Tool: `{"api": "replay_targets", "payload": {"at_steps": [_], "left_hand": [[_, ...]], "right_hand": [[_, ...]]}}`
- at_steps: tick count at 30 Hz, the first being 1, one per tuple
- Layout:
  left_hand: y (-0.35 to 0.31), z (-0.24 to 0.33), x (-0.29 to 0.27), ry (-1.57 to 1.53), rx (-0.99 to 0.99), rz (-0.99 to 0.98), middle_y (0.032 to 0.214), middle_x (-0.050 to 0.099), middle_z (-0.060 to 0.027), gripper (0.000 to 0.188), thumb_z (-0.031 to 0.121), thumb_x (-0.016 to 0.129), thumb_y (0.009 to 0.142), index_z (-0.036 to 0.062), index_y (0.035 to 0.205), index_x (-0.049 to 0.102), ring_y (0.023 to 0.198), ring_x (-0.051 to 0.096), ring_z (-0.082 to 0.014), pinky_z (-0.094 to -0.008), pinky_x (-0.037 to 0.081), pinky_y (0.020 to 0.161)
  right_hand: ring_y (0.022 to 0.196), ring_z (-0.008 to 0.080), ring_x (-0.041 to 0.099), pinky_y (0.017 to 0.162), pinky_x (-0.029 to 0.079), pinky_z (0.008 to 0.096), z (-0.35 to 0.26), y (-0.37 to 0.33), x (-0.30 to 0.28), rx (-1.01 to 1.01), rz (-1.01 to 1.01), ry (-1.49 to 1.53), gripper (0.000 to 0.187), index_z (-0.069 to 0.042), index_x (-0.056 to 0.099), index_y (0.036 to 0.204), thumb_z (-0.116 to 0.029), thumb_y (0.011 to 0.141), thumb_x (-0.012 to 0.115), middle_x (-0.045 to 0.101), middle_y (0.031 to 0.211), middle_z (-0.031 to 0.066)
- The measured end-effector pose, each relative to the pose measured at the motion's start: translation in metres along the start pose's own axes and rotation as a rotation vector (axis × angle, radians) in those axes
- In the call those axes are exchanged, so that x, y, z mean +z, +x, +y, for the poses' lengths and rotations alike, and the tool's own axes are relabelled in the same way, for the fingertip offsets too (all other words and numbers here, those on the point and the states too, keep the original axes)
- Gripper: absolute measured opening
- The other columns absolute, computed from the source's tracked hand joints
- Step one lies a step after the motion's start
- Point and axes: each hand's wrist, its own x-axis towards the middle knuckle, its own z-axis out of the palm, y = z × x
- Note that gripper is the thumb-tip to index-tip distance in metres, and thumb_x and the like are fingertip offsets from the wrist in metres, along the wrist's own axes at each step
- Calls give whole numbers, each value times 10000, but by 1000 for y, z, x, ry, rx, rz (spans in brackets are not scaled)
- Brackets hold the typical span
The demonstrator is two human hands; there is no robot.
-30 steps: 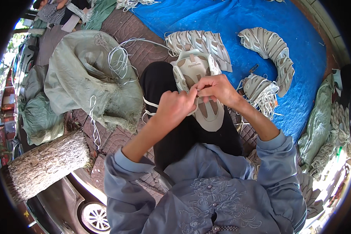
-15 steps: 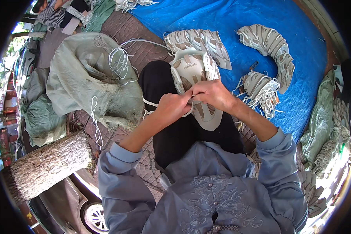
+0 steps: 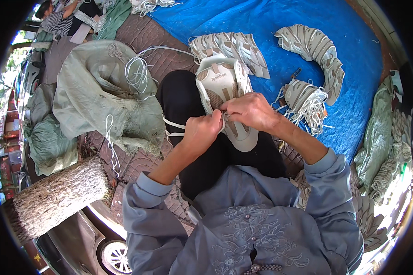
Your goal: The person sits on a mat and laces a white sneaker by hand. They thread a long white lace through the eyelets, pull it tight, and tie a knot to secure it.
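Observation:
A beige and white shoe upper (image 3: 219, 82), with brown mesh panels, lies across my black-trousered knees, its toe end toward me. My left hand (image 3: 202, 131) is closed in a pinch on a white shoelace (image 3: 174, 129), whose loose part trails left over my knee. Just right of it, my right hand (image 3: 253, 111) lies over the upper with thumb and forefinger pinched at the lace holes. Both hands' fingertips nearly meet there, and a bit of lace shows between them. The fingers partly hide what the right hand grips; it looks like the same lace.
On the blue tarp (image 3: 353, 55) lie a row of nested uppers (image 3: 234, 48), a curved stack (image 3: 314, 48) and a laced bundle (image 3: 305, 98). A pale sack (image 3: 87, 91) with loose laces (image 3: 136, 73) sits left, near a tree trunk (image 3: 59, 197). Another person (image 3: 62, 22) sits far left.
My left hand has turned more upright and drawn slightly lower, and a lace loop shows beside its fingertips. The right fingers stay at the lace holes. The view has shifted slightly.

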Motion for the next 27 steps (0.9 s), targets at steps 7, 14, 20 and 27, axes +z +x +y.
{"api": "replay_targets", "payload": {"at_steps": [7,14,20,27], "left_hand": [[-9,1,7,182,85,89,476,396,2,172,80,558,724,99,651,404,429,480,-137,-275,398,402],[-6,-2,12,213,64,158,478,373,8,207,104,568,745,104,632,395,432,452,-128,-266,380,407],[-10,-6,16,179,31,198,481,378,5,220,128,601,734,104,632,408,433,450,-128,-267,382,413],[-7,-4,12,102,-86,168,537,497,-37,127,100,633,712,65,709,510,472,515,-179,-308,439,463]], "right_hand": [[623,190,605,534,485,321,-4,6,-7,157,-200,-61,136,-56,605,742,-154,658,649,638,797,31],[419,75,473,404,394,251,-8,33,-6,704,-192,552,95,-18,612,714,-80,646,634,564,565,62],[497,91,526,461,418,256,-7,38,10,404,-154,355,78,-3,595,687,-37,621,618,565,568,58],[564,83,545,522,434,240,-7,40,6,487,-81,436,85,-1,614,674,29,600,582,581,589,59]]}}
